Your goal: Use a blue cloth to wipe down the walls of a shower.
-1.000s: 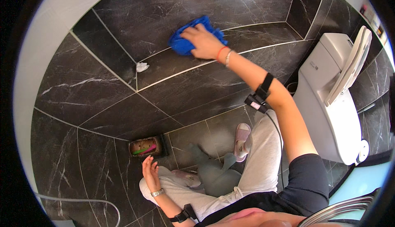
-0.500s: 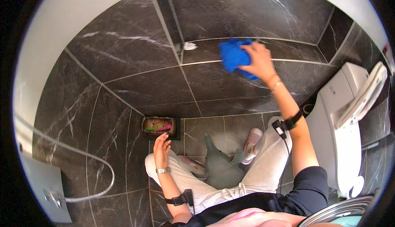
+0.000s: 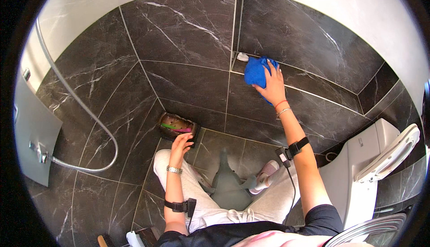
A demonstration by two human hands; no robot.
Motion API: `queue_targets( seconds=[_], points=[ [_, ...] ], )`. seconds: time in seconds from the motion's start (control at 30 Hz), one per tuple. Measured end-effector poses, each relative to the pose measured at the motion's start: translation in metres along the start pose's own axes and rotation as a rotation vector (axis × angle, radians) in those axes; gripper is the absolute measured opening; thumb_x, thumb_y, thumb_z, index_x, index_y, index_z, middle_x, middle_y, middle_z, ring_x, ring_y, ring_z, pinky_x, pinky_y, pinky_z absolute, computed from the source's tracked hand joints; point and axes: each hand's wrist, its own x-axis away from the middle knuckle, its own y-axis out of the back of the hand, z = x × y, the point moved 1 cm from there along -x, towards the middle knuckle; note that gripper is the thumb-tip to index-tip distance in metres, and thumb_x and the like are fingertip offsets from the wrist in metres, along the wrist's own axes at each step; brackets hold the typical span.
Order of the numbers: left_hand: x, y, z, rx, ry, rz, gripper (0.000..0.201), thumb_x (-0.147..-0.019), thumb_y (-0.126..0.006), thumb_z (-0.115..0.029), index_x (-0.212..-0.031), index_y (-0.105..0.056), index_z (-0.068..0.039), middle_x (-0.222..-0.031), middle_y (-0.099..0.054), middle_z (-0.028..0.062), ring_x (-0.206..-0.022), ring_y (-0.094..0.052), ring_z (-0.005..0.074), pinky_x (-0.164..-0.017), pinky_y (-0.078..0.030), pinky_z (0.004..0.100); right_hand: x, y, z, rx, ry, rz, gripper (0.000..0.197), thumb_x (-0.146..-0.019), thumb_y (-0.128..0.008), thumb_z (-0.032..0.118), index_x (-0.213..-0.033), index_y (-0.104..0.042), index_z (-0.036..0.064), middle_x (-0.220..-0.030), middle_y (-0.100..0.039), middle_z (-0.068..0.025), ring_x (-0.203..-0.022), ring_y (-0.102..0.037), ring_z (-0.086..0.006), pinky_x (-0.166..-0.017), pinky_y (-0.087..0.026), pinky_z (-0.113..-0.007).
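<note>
A blue cloth (image 3: 255, 71) is bunched under the fingers of my right hand (image 3: 274, 82), pressed on the ledge of a dark tiled wall niche (image 3: 313, 83). Just left of the cloth, in the niche corner, lies a small white lump (image 3: 242, 57) whose kind I cannot make out. My left hand (image 3: 180, 146) hovers over my knee with loosely bent, parted fingers and holds nothing. Close beyond it a dark-rimmed basket (image 3: 178, 124) stands on the floor against the wall, with a green and a pink item inside.
A white toilet (image 3: 345, 175) with its lid raised stands at the right. On the left a metal shower hose (image 3: 105, 130) loops from a wall panel (image 3: 33, 130). A grey-green stool (image 3: 230, 189) shows between my legs. Brushes (image 3: 136, 239) lie at the lower left.
My right hand has slid the blue cloth left along the ledge, close to the white lump. The view has turned toward the left, and brushes now show at the bottom. My left hand stays empty.
</note>
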Motion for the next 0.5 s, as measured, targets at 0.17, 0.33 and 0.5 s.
queue_targets(
  seconds=[0.17,0.33,0.5],
  points=[
    [-0.002,-0.013,0.005,-0.024,0.032,0.027,0.024,-0.086,-0.051,-0.025,-0.107,-0.055,-0.012,-0.102,-0.06,-0.0003,-0.084,-0.057,0.0098,-0.071,-0.042,0.0228,0.002,0.014,0.015,-0.119,0.031,0.034,0.064,-0.056,-0.072,0.016,-0.115,-0.048,0.0187,-0.13,-0.038,-0.0084,-0.113,-0.042,-0.0403,-0.098,-0.034,-0.044],
    [-0.001,0.004,0.011,-0.031,0.025,-0.034,0.025,-0.086,-0.051,-0.025,-0.106,-0.055,-0.013,-0.105,-0.059,-0.0003,-0.084,-0.057,0.0092,-0.071,-0.042,0.0239,0.035,0.042,-0.009,-0.043,0.111,0.012,0.061,-0.055,-0.07,0.012,-0.112,-0.05,0.0228,-0.127,-0.041,-0.0092,-0.116,-0.04,-0.0345,-0.102,-0.026,-0.047],
    [0.021,0.027,0.004,-0.062,0.023,-0.178,0.021,-0.086,-0.05,-0.025,-0.104,-0.057,-0.015,-0.102,-0.061,-0.0021,-0.08,-0.058,0.0076,-0.068,-0.041,0.0216,0.08,0.072,-0.068,0.162,-0.111,-0.094,0.067,-0.052,-0.07,0.008,-0.114,-0.046,0.0165,-0.123,-0.041,-0.0108,-0.125,-0.028,-0.0314,-0.105,-0.013,-0.052]
  ],
)
